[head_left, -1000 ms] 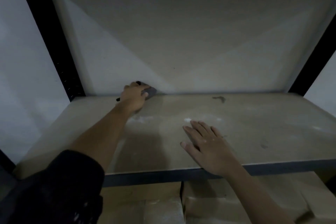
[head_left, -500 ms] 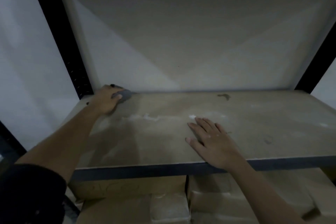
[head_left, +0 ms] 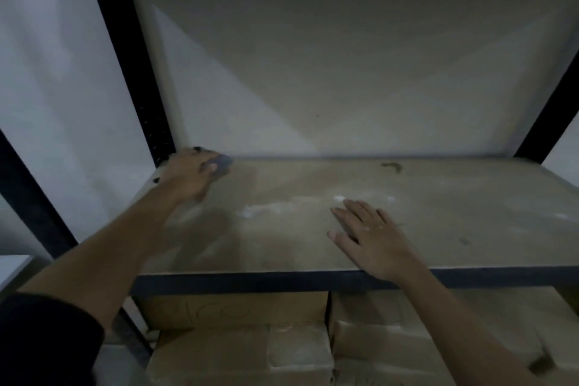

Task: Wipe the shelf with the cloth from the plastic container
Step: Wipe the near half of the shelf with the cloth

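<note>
Leftward and back goes the left hand (head_left: 191,172) since a second ago, from near the middle of the rear edge out to the far left corner of the shelf (head_left: 438,222), right by the black upright post (head_left: 138,72). Its fingers are curled down over the dark cloth (head_left: 223,163), pressing it onto the board where the shelf meets the pale back panel (head_left: 344,56); only a grey corner of cloth peeks out past the fingertips. Over on the other side, the right hand (head_left: 372,241) has held its place, lying flat with fingers spread and gripping nothing, palm at the front edge of the shelf. White dusty smears (head_left: 266,208) sit between the two hands, and a dark stain (head_left: 391,166) shows near the back. Below the shelf, cardboard boxes (head_left: 238,351) are stacked. Blur softens the left hand's outline.
</note>
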Tool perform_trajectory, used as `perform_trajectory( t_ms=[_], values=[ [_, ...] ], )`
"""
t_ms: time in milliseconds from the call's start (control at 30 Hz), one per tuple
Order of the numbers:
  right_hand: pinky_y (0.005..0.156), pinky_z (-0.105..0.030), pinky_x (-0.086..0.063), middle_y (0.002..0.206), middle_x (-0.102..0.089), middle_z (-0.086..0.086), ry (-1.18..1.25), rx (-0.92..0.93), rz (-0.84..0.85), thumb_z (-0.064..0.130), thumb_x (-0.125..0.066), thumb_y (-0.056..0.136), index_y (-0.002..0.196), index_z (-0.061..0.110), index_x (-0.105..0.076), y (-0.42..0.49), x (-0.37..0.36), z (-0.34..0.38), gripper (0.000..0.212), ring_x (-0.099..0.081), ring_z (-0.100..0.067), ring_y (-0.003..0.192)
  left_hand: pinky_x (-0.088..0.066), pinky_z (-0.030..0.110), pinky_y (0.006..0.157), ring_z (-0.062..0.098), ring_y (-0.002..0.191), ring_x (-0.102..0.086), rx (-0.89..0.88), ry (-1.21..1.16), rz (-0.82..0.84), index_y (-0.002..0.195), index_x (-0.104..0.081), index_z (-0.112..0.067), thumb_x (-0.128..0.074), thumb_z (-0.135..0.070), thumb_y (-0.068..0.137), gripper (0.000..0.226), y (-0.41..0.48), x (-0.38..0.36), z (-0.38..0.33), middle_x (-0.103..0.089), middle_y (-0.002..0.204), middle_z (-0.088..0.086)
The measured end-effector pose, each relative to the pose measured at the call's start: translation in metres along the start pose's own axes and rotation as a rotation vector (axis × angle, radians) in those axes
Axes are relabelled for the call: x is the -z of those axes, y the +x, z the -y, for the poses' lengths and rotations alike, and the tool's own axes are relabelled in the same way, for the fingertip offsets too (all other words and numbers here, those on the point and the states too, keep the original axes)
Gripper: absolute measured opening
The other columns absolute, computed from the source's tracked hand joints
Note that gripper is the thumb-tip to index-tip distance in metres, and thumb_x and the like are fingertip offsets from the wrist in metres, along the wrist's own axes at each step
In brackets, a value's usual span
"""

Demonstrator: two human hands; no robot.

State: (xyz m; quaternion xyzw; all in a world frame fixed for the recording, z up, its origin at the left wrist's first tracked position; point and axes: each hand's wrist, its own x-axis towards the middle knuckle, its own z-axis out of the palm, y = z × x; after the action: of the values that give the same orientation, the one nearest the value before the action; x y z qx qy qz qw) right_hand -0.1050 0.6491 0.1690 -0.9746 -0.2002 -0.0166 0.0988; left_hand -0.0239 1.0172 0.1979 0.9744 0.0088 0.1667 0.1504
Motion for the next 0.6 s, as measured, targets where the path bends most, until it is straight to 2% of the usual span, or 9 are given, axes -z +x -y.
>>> perform_trajectory(
  t_ms=[67, 200, 267, 333, 400, 433, 500, 567, 600],
  values=[
    [0.118, -0.039, -0.005, 0.158, -0.01, 0.007, 0.005, -0.007, 0.007, 0.058, -0.021, 0.093, 0.145, 0.033, -0.02, 0.0, 0.0, 0.001, 0.058, -0.004, -0.014, 0.145, -0.038, 0.044, 0.102, 0.042, 0.119, -0.043, 0.209, 0.201, 0.094, 0.132, -0.049, -0.027, -0.038, -0.037, 0.095, 0.04, -0.008, -0.004, 0.015, -0.045, 0.136, 0.019],
    [0.118, -0.039, -0.005, 0.159, -0.009, 0.007, 0.016, -0.015, 0.01, 0.058, -0.021, 0.093, 0.145, 0.035, -0.019, 0.002, -0.001, -0.001, 0.058, -0.003, -0.013, 0.145, -0.036, 0.047, 0.101, 0.042, 0.119, -0.04, 0.149, 0.259, 0.116, 0.136, -0.04, -0.026, -0.034, -0.036, 0.096, 0.042, -0.029, -0.029, -0.017, -0.035, 0.142, 0.016],
    [0.118, -0.039, -0.005, 0.159, -0.01, 0.007, 0.017, -0.013, 0.013, 0.059, -0.022, 0.093, 0.145, 0.035, -0.02, 0.0, -0.002, -0.002, 0.058, -0.004, -0.013, 0.145, -0.033, 0.041, 0.105, 0.037, 0.119, -0.041, -0.007, 0.086, 0.162, 0.136, -0.044, -0.027, -0.041, -0.032, 0.096, 0.041, -0.042, -0.03, -0.038, -0.04, 0.137, 0.013],
    [0.118, -0.039, -0.006, 0.158, -0.01, 0.007, 0.019, -0.009, 0.006, 0.058, -0.022, 0.093, 0.145, 0.034, -0.02, -0.001, -0.001, -0.002, 0.058, -0.004, -0.013, 0.145, -0.032, 0.03, 0.098, 0.026, 0.115, -0.044, -0.176, -0.177, 0.287, 0.133, -0.05, -0.025, -0.046, -0.022, 0.095, 0.038, -0.057, -0.019, -0.051, -0.046, 0.122, 0.007],
    [0.118, -0.039, -0.005, 0.159, -0.01, 0.007, 0.024, -0.005, 0.013, 0.058, -0.023, 0.093, 0.145, 0.034, -0.02, -0.001, -0.001, -0.001, 0.058, -0.004, -0.014, 0.145, -0.03, 0.025, 0.093, 0.02, 0.112, -0.046, -0.198, -0.298, 0.264, 0.13, -0.053, -0.019, -0.048, -0.016, 0.094, 0.036, -0.06, -0.001, -0.043, -0.051, 0.118, 0.004],
    [0.119, -0.04, -0.005, 0.159, -0.009, 0.007, 0.029, -0.006, 0.015, 0.058, -0.023, 0.093, 0.146, 0.034, -0.02, 0.0, -0.001, -0.001, 0.058, -0.004, -0.014, 0.146, -0.031, 0.026, 0.094, 0.023, 0.114, -0.047, -0.126, -0.257, 0.172, 0.13, -0.053, -0.017, -0.047, -0.018, 0.095, 0.036, -0.055, 0.006, -0.028, -0.053, 0.121, 0.006],
    [0.119, -0.04, -0.005, 0.159, -0.009, 0.007, 0.033, -0.012, 0.016, 0.058, -0.023, 0.093, 0.146, 0.034, -0.019, 0.001, -0.002, -0.002, 0.058, -0.003, -0.014, 0.146, -0.036, 0.037, 0.102, 0.036, 0.116, -0.047, 0.173, -0.018, 0.022, 0.132, -0.051, -0.023, -0.041, -0.04, 0.093, 0.044, -0.047, 0.02, 0.013, -0.051, 0.129, 0.016],
    [0.119, -0.04, -0.005, 0.159, -0.008, 0.007, 0.024, -0.009, 0.016, 0.058, -0.022, 0.093, 0.146, 0.034, -0.019, 0.001, -0.002, -0.002, 0.058, -0.003, -0.014, 0.146, -0.039, 0.046, 0.098, 0.043, 0.113, -0.042, 0.382, 0.193, 0.052, 0.13, -0.049, -0.027, -0.032, -0.048, 0.091, 0.047, -0.055, 0.024, 0.033, -0.043, 0.131, 0.02],
    [0.119, -0.04, -0.005, 0.159, -0.009, 0.007, 0.019, -0.007, 0.016, 0.058, -0.022, 0.093, 0.146, 0.035, -0.019, 0.002, -0.002, -0.002, 0.058, -0.004, -0.014, 0.146, -0.039, 0.048, 0.096, 0.043, 0.112, -0.04, 0.386, 0.255, 0.052, 0.13, -0.049, -0.026, -0.033, -0.042, 0.094, 0.043, -0.061, 0.019, 0.031, -0.041, 0.133, 0.02]
  ],
)
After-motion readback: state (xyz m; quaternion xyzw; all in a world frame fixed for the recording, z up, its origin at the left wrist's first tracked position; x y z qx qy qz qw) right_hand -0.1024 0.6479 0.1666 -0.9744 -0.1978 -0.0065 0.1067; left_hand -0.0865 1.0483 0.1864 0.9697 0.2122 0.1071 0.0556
